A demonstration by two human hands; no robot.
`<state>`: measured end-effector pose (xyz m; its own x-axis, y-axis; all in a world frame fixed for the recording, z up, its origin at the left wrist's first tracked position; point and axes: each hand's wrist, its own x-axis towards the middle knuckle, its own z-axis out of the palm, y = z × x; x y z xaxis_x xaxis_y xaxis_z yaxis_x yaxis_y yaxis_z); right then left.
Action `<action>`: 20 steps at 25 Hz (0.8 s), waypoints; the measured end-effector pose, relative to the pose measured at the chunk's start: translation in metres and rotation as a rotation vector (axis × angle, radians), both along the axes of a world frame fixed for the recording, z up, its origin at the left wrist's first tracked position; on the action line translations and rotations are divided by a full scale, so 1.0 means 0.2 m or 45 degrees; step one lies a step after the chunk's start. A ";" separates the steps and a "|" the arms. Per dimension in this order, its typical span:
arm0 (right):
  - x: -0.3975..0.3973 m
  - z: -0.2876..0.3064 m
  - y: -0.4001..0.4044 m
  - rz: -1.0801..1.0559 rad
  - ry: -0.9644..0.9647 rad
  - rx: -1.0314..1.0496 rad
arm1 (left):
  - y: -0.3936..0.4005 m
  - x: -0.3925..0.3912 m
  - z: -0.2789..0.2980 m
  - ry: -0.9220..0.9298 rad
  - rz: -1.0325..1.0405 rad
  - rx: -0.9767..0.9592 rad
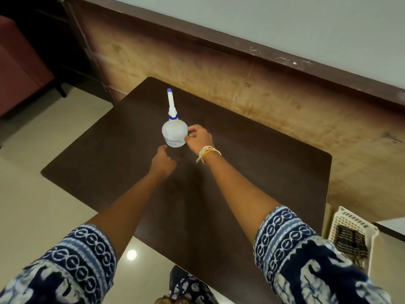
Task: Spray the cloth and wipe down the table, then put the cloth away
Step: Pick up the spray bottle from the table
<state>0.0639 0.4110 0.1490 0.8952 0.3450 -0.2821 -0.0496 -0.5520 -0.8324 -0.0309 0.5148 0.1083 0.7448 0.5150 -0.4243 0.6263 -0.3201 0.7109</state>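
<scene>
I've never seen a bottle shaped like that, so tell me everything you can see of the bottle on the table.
The bottle stands upright near the middle of the dark brown table. Its round body looks like cloudy, translucent white plastic, with a small printed label low down, too blurred to read. A blue collar joins the body to a long, thin white nozzle with a blue tip. The right hand touches its right side with the fingers; the left hand is just below its base, contact unclear.
</scene>
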 end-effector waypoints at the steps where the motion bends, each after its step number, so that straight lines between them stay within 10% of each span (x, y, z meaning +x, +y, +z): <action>1: 0.04 -0.01 0.07 0.017 -0.002 0.027 | 0.06 0.05 -0.02 0.043 -0.022 0.006; 20: 0.04 -0.12 0.42 -0.564 -0.203 0.009 | 0.51 0.35 -0.03 0.186 -0.624 0.002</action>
<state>0.0709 0.4953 0.1255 0.9887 -0.0787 -0.1278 -0.1501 -0.5006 -0.8526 0.0400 0.6178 0.1028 0.8321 0.1204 -0.5414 0.4948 -0.6022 0.6266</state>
